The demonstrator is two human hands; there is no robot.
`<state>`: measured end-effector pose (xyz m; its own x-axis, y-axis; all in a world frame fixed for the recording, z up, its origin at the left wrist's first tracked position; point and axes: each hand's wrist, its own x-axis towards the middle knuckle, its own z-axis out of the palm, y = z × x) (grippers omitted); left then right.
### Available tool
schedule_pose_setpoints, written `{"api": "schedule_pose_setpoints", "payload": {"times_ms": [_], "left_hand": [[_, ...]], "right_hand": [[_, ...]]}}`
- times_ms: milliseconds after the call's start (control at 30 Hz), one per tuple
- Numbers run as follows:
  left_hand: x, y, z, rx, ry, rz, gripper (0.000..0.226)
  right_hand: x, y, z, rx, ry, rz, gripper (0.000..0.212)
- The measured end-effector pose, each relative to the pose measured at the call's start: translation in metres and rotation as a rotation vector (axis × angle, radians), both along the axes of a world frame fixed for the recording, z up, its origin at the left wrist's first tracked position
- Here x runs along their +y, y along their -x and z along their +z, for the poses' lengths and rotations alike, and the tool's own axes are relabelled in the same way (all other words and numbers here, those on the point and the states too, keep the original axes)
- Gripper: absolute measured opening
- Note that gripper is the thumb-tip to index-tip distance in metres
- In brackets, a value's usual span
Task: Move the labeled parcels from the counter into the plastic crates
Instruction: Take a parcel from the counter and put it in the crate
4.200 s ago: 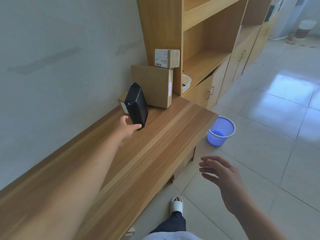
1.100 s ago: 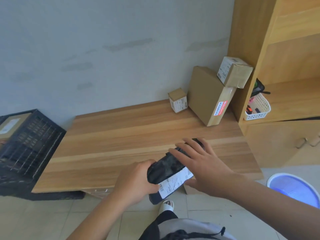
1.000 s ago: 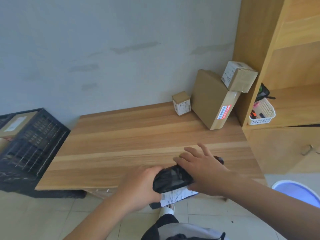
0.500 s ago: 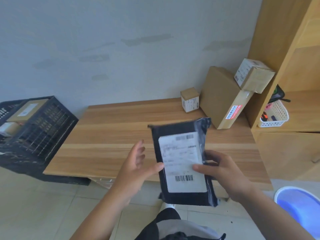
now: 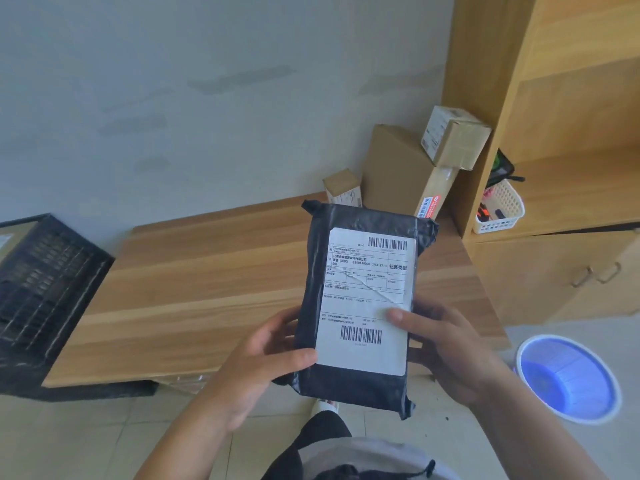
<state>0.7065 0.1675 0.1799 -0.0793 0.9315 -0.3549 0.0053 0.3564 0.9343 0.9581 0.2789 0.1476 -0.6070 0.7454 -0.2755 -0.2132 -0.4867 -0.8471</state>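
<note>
Both hands hold the black plastic mailer bag with a white shipping label (image 5: 360, 303) upright above the wooden surface (image 5: 207, 282): the left hand (image 5: 263, 362) pinches its lower left edge, the right hand (image 5: 446, 344) its lower right, thumb on the label. The black plastic crate (image 5: 45, 289) sits well apart to the left. The slick, floppy bag could slip or fold when one hand lets go for the carry.

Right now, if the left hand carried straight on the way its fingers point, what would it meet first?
The left hand already grips the black parcel; its fingers point right, behind the parcel, so it meets that at once. Past it, probably the right hand, though depth is unclear.
</note>
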Motion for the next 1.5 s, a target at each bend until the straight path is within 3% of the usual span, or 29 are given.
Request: {"api": "schedule_pose_setpoints", "payload": {"times_ms": [233, 433, 633, 800, 1033, 1267, 1500], "left_hand": [[-0.007, 0.005, -0.003, 0.003, 0.030, -0.010, 0.074], [-0.019, 0.018, 0.000, 0.028, -0.022, 0.012, 0.077], [-0.059, 0.064, 0.017, 0.055, -0.126, 0.151, 0.076], [-0.150, 0.100, 0.009, 0.047, -0.124, 0.417, 0.065], [-0.312, 0.139, 0.005, -0.018, -0.120, 0.788, 0.071], [-0.435, 0.157, -0.006, -0.023, -0.074, 0.959, 0.071], [-0.522, 0.182, -0.010, -0.024, -0.082, 1.028, 0.072]], "right_hand": [[-0.011, 0.005, -0.001, -0.023, -0.002, -0.001, 0.050], [-0.014, 0.025, 0.010, -0.037, 0.002, -0.019, 0.041], [-0.019, 0.091, 0.044, -0.076, -0.101, 0.096, 0.059], [-0.062, 0.180, 0.058, -0.159, -0.157, 0.314, 0.068], [-0.172, 0.285, 0.061, -0.168, -0.144, 0.714, 0.062], [-0.279, 0.352, 0.047, -0.180, -0.172, 0.939, 0.055], [-0.361, 0.397, 0.032, -0.219, -0.126, 0.979, 0.055]]}}
